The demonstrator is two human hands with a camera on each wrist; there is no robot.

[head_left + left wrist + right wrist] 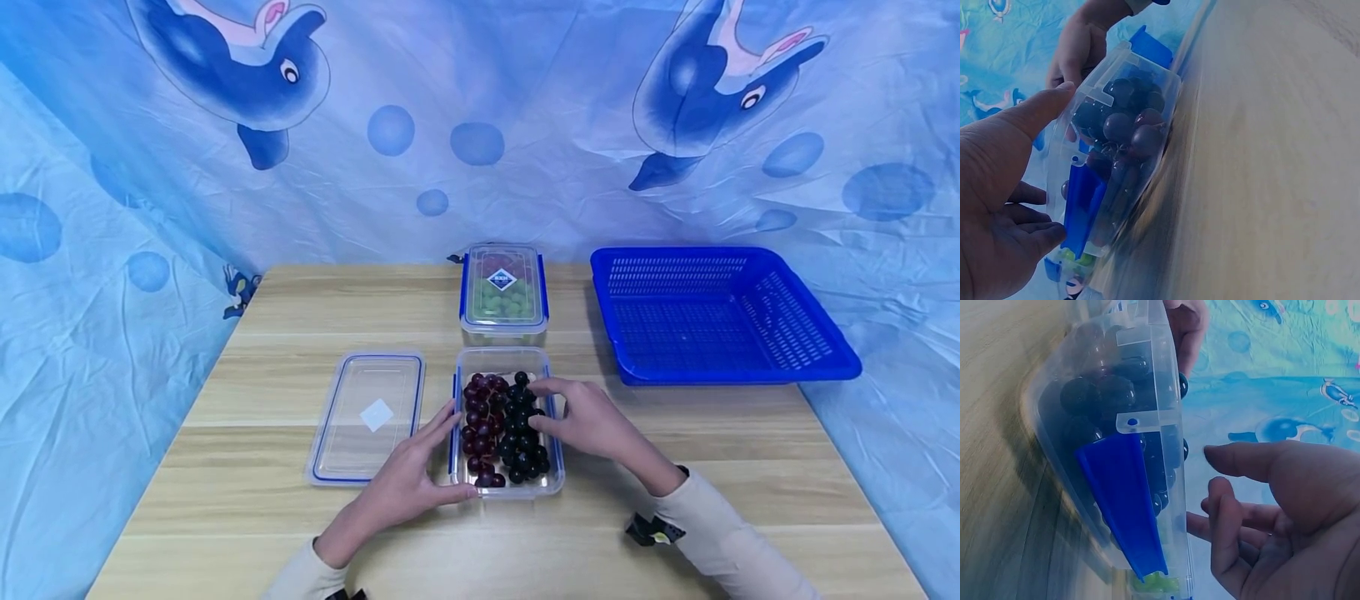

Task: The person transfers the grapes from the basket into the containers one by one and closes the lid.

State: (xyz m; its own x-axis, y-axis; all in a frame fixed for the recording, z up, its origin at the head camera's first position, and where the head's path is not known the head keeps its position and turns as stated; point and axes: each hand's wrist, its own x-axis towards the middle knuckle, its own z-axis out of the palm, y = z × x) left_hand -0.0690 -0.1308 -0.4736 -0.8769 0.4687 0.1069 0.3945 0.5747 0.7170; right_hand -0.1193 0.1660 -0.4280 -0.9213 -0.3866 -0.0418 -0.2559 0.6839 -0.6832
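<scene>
An uncovered clear plastic container (501,360) stands on the table, its blue side clips hanging down. Dark red grapes (480,421) fill its left half and black grapes (522,437) its right half. My left hand (401,483) steadies the near left corner, thumb at the front rim and extended fingers along the left side. In the left wrist view, those fingers reach the blue clip (1082,206). Over the right rim, my right hand (588,418) has thumb and fingertips at the black grapes. The right wrist view shows that hand (1272,519) holding nothing.
To the left lies a clear lid (401,400) with a blue seal and a white label. Behind the container stands a similar lidded box (502,312) with green grapes inside. A blue plastic basket (720,371) sits at the back right of the wooden table (247,467).
</scene>
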